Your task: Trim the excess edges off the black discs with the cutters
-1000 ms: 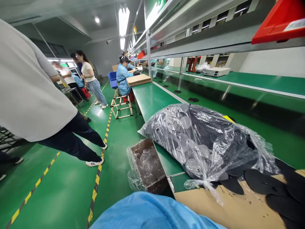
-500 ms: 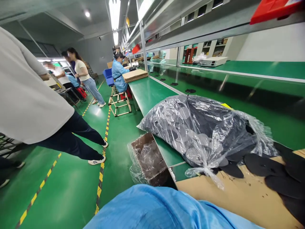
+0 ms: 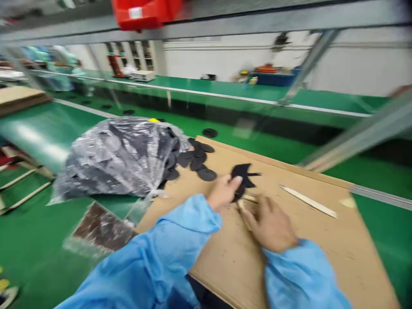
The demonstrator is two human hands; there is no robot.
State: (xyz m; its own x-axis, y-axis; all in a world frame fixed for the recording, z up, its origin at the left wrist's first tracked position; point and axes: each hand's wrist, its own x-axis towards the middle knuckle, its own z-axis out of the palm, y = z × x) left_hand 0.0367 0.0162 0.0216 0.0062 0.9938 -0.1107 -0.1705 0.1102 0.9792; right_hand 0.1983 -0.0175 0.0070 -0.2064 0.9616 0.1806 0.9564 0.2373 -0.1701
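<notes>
My left hand pinches a flat black piece between thumb and fingers, over the cardboard. The piece has pointed, jagged edges and a narrow strip sticking out on its right. Close to it, my right hand is curled round a thin yellowish tool, blurred, whose kind I cannot make out. Left of my hands, loose black discs lie in overlapping heaps on the cardboard. A big clear plastic bag full of grey and black discs rests beside them.
A pale narrow blade-like strip lies on the cardboard at right. Below the bag is a brown box with clear plastic. A slanting metal post stands at right, and a red bin hangs overhead. Single discs lie on the green surface behind.
The view has swung right, from the aisle and people to the workbench. Both my hands have come into view, the left with the black piece, the right with the thin tool.
</notes>
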